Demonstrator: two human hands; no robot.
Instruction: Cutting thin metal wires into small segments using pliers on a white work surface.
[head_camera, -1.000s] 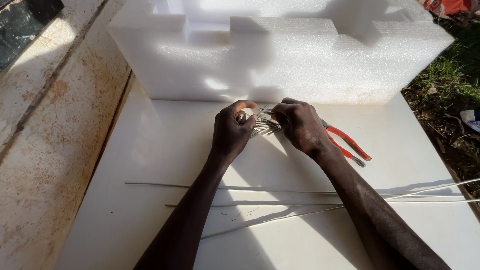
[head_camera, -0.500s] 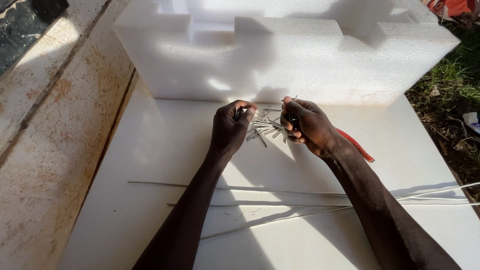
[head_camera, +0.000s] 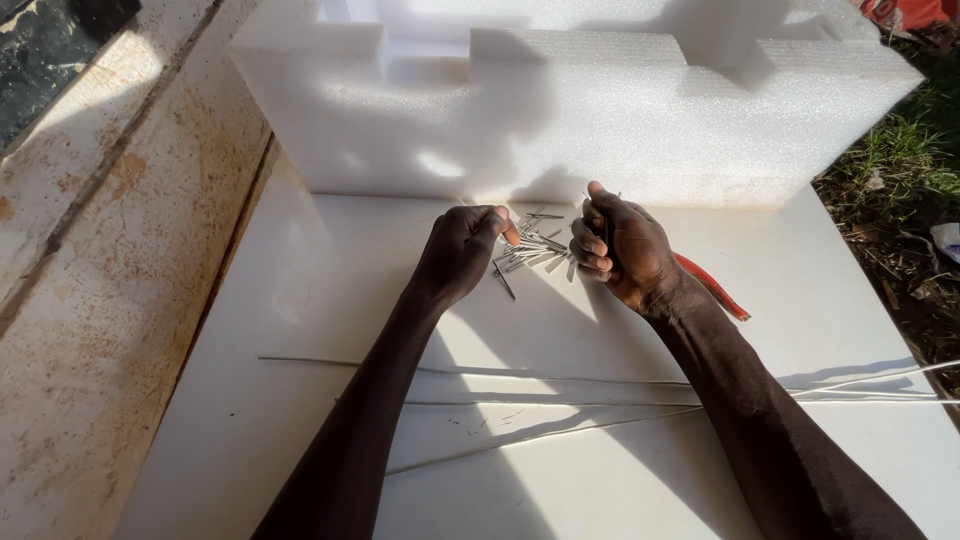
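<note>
On the left side of the scene a rust-stained, weathered concrete slab runs beside the white smooth bench, which sits outdoors in hard sunlight. Next comes the left hand, curled almost into a fist with thumb pressed to forefinger; whether it pinches anything there I cannot tell. Just right of it, touching the bench and lying between both hands, is the small heap of short, thin, silvery cut wire pieces. These look light, stiff and slippery, likely to scatter or roll at a nudge, with sharp cut ends; best pinched singly near the middle, or gathered as a bundle. The right hand is closed around what seems to be one or more such pieces standing upright in its grip. Behind its wrist lie red-handled pliers, mostly hidden. Across the near bench stretch several long, thin, pale wire rods, springy by the look of them. Behind everything stands a large notched block of white packing foam, soft and easily dented. At far right, grass and dry litter border the bench.
</note>
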